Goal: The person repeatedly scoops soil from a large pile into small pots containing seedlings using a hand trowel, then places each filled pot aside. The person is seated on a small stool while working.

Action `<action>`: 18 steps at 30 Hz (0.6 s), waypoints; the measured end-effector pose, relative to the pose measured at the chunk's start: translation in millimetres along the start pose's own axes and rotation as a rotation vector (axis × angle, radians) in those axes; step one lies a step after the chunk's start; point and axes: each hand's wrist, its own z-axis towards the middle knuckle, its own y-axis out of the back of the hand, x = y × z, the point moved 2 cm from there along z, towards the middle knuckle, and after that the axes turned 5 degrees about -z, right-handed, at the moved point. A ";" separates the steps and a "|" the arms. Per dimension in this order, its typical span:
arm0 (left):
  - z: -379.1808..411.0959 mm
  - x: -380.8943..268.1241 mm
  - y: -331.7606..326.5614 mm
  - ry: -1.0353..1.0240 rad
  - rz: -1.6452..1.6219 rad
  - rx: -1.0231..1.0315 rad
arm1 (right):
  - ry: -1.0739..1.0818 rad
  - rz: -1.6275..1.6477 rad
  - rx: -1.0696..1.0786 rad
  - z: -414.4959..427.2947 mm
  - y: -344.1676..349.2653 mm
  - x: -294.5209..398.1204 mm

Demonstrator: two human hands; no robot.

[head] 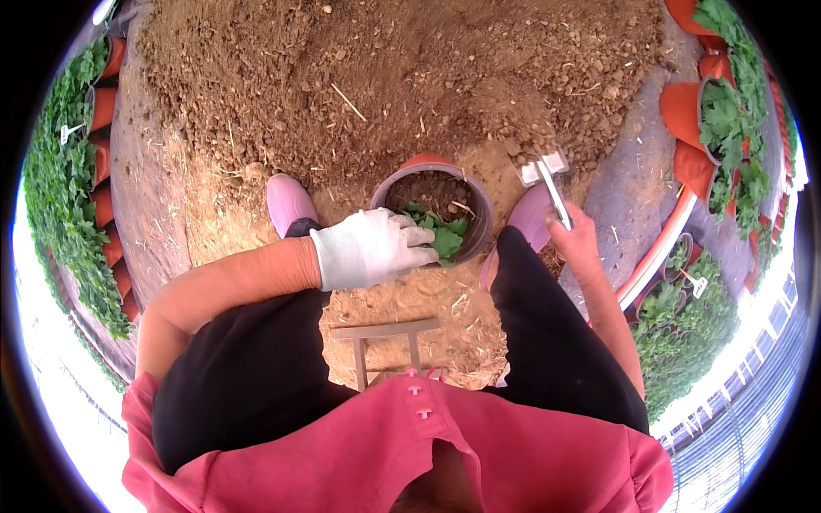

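My left hand (378, 249), in a white knit glove, is over the near left rim of a round plastic plant pot (482, 199). Its fingers are at a small green leafy plant (446, 237) inside the pot; whether they pinch it is hidden by the glove. Dark soil (426, 188) lies in the pot around the plant. In my bare right hand (574, 234) is the handle of a small metal hand shovel (553, 186). The blade sits at the edge of the soil heap, right of the pot, with loose soil blurred just beyond it.
A wide soil heap (385, 83) spreads beyond the pot. Pink shoes (290, 202) stand on both sides of the pot. A small stool frame (385, 330) is between the legs. Rows of potted leafy plants (70, 179) line the left; more orange-red pots (683, 115) stand at right.
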 end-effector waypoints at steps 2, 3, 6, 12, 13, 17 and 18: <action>-1.1 0.6 -0.3 -0.004 0.001 -0.008 | 0.099 -0.070 -0.026 -20.8 10.5 11.9; -0.1 1.2 -0.6 -0.013 0.003 -0.014 | 0.181 -0.136 -0.049 -31.7 16.7 19.3; -0.3 1.0 -1.4 -0.011 0.027 -0.011 | 0.366 -0.283 -0.090 -51.5 20.1 31.8; -0.2 0.1 1.6 0.026 0.008 0.006 | 0.616 -0.446 -0.158 -60.6 3.0 41.7; -0.5 0.1 2.5 0.044 0.002 0.025 | 0.547 -0.414 -0.165 -60.0 1.3 35.9; -0.7 1.2 14.8 0.076 -0.064 0.049 | 0.294 -0.290 -0.193 -62.1 -1.0 21.6; -1.6 1.5 20.5 0.079 -0.092 0.039 | 0.241 -0.262 -0.197 -62.2 -0.9 19.9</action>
